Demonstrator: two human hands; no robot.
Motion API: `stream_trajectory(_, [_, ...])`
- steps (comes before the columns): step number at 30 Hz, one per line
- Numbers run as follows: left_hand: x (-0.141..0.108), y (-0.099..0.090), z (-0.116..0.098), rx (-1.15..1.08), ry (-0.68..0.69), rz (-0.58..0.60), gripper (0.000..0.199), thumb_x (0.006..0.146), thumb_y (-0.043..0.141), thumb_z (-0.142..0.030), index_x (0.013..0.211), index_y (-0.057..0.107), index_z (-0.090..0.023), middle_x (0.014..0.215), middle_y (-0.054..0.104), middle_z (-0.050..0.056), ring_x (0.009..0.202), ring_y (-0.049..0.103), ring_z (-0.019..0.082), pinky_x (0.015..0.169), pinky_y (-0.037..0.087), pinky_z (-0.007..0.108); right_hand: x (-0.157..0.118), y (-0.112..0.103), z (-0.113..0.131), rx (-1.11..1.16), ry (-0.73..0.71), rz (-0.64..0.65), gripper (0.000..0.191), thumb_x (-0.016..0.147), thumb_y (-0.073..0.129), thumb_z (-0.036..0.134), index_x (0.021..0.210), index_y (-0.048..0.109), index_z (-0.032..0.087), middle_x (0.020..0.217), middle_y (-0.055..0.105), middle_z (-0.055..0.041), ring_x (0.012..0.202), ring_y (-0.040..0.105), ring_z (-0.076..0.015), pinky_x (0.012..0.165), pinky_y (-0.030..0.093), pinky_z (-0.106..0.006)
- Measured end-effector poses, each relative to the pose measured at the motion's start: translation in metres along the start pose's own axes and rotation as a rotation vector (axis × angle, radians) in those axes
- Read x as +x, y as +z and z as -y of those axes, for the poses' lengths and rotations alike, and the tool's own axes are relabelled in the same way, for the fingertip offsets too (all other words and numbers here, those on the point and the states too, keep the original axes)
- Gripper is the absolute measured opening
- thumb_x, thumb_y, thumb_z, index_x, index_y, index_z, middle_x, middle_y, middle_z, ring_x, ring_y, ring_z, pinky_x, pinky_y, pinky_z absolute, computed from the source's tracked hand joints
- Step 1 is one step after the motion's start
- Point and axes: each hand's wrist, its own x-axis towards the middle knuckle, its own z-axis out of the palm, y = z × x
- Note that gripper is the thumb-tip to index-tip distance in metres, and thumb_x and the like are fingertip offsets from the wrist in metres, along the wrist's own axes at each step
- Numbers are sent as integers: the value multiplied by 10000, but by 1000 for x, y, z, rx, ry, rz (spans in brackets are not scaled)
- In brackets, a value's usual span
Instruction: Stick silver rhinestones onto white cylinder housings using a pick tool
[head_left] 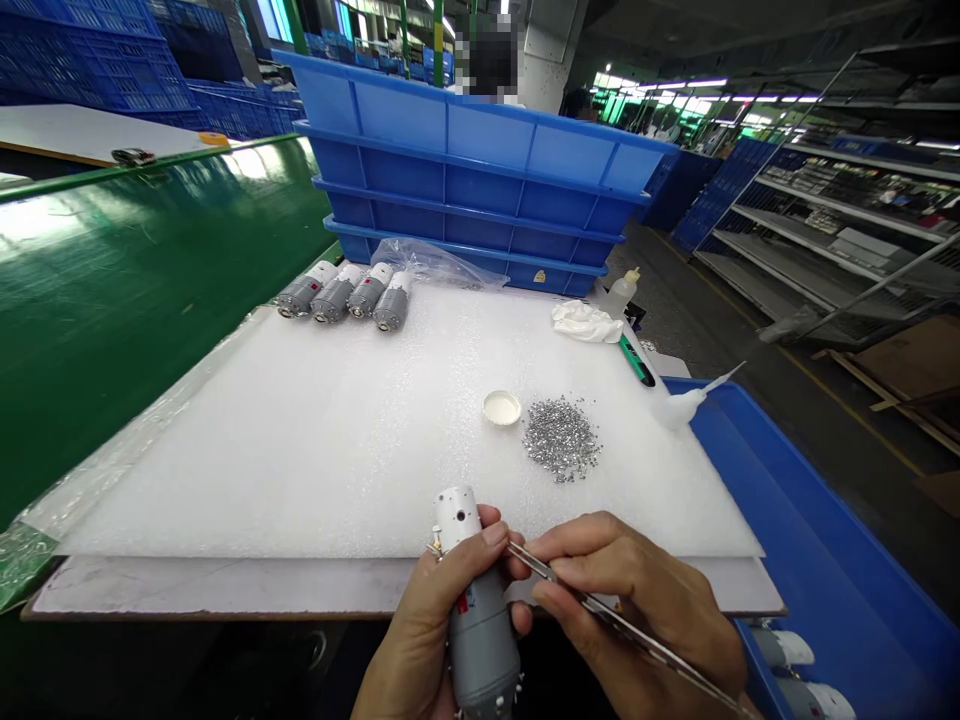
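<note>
My left hand (439, 600) is wrapped round a grey and white cylindrical model (484, 640), its white end pointing away from me over the table's front edge. In my right hand (637, 590) is a pair of metal tweezers (615, 620), pinched between thumb and fingers. The tweezers' tips reach the left fingertips at the model's right side; whether they grip a small part I cannot make out. Beyond the hands, a pile of tiny silvery parts (562, 438) lies on the white foam sheet (300, 430), beside a small round white dish (501, 408).
Several similar grey and white models (330, 295) lie at the back left. Stacked blue bins (465, 190) stand behind the table. At right are a crumpled white cloth (585, 322), a green cutter (636, 360), a dropper bottle (682, 408) and a blue tub (795, 520) holding more models.
</note>
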Motion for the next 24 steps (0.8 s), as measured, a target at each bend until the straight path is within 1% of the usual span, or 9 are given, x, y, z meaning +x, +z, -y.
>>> stream_trajectory(3, [-1,4,0,-47,-15,-3,219,702,829,-138,904,746,-161,677,714,36,513,619,110,543,565,218,-2,1,-2,5,-7,-1,279,810,628,-65,969,623,164,767,766,-21,871,736,-122,790,599,-170])
stream_trajectory(6, [-3,7,0,-65,-14,-54,157,705,813,-107,844,751,-144,650,715,52,485,619,120,502,564,222,-2,1,-2,10,-3,-1,284,808,624,-72,968,623,162,770,764,-25,864,735,-126,777,604,-178])
stream_trajectory(9, [-4,9,0,-56,13,-98,137,721,792,-84,842,752,-137,649,719,59,477,619,124,484,566,228,-1,1,-1,9,-7,1,274,810,622,-70,960,623,159,770,763,-30,856,734,-127,773,604,-178])
stream_trajectory(14, [-5,10,0,-14,52,-83,107,768,742,-78,860,739,-132,655,716,61,487,627,122,499,567,227,1,1,0,2,-15,20,312,800,606,-96,984,626,155,720,752,-11,880,732,-126,798,596,-171])
stream_trajectory(16, [-5,10,0,5,60,-73,123,774,739,-87,886,724,-134,657,713,52,487,630,118,503,562,219,1,2,0,-2,12,10,280,814,610,-73,959,630,166,731,750,-8,859,733,-122,775,595,-166])
stream_trajectory(18, [-5,10,-1,36,67,-69,157,773,743,-98,919,704,-138,661,711,42,489,634,116,505,550,208,-1,4,-1,24,90,-28,216,843,621,-20,904,630,187,782,750,-9,817,732,-116,732,593,-166])
stream_trajectory(20, [-5,9,-1,82,69,-65,197,774,751,-128,959,683,-146,661,712,34,481,632,116,495,531,196,-4,5,-3,119,234,-72,149,877,633,56,846,631,201,833,740,-14,733,718,-108,642,581,-168])
stream_trajectory(22, [-6,8,-1,128,64,-54,249,775,768,-179,1002,667,-161,673,717,31,487,634,120,484,509,188,-6,6,-7,289,426,-105,112,905,648,148,809,641,204,826,710,-11,608,662,-90,533,538,-170])
stream_trajectory(24, [-6,7,-2,166,68,-15,275,774,783,-239,1011,663,-171,679,708,18,485,614,111,487,490,184,-6,6,-12,488,596,-128,138,914,668,246,787,643,199,811,673,-5,521,571,-65,470,479,-173])
